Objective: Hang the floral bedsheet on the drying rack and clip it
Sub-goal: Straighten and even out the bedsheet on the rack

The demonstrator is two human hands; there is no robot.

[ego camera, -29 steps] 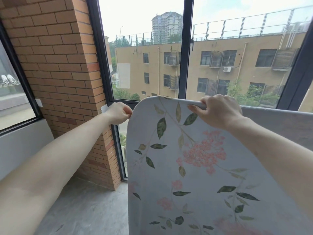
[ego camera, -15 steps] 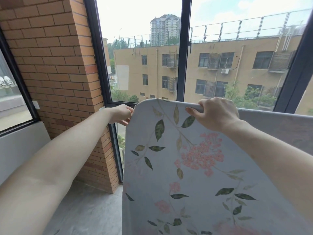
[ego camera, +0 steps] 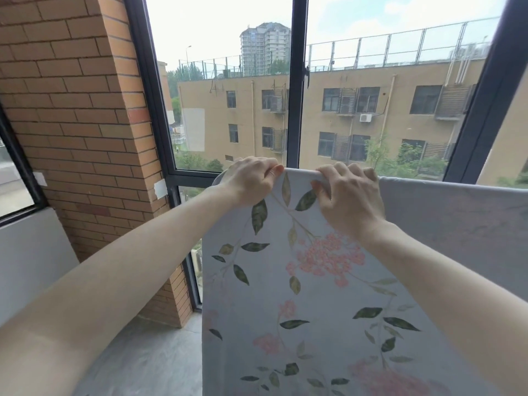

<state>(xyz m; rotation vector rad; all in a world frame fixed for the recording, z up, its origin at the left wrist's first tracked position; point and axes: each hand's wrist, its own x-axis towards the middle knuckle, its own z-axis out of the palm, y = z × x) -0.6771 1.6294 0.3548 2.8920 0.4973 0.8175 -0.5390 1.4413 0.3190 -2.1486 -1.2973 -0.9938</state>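
The floral bedsheet [ego camera: 308,295], pale grey with green leaves and pink blossoms, hangs folded over a horizontal bar that the cloth hides. My left hand [ego camera: 251,181] grips the sheet's top fold near its left edge. My right hand [ego camera: 348,195] grips the same fold a short way to the right, fingers curled over the top. The two hands are close together. The sheet's plain grey stretch [ego camera: 457,212] runs on to the right along the bar. No clip is visible.
A brick pillar [ego camera: 77,132] stands at the left. Dark-framed windows [ego camera: 297,95] are right behind the sheet. Grey floor [ego camera: 148,358] lies open at the lower left, beside a grey low wall [ego camera: 31,258].
My left hand has moved right, from the sheet's left edge onto the top fold close to my right hand. The right hand keeps its hold.
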